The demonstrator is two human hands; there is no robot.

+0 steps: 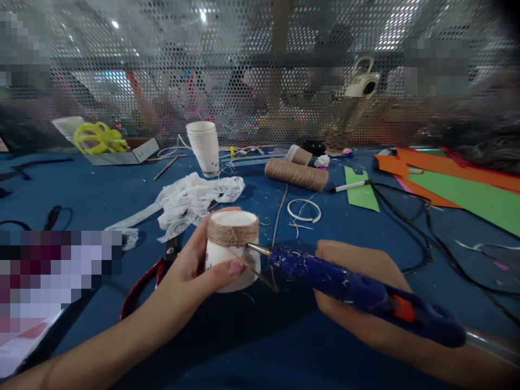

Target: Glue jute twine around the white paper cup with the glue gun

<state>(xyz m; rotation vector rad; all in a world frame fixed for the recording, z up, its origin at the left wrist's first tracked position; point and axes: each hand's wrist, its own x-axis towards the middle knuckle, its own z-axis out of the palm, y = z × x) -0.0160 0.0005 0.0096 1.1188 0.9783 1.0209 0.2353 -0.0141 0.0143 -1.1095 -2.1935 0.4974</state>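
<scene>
My left hand is wrapped round a white paper cup, thumb across its front and fingers behind. Brown jute twine is wound in several turns around the cup's upper part, and a loose strand hangs at its lower right. In my right hand is a blue hot glue gun, slim like a pen, with an orange patch and a clear glue stick at its back end. The metal nozzle meets or nearly meets the cup just below the twine. My right fingers are partly hidden behind the glue gun.
Behind the cup lie white lace, a twine roll and a white ring. Stacked paper cups stand farther back. Red-handled scissors lie by my left wrist. Black cables and coloured paper are at right.
</scene>
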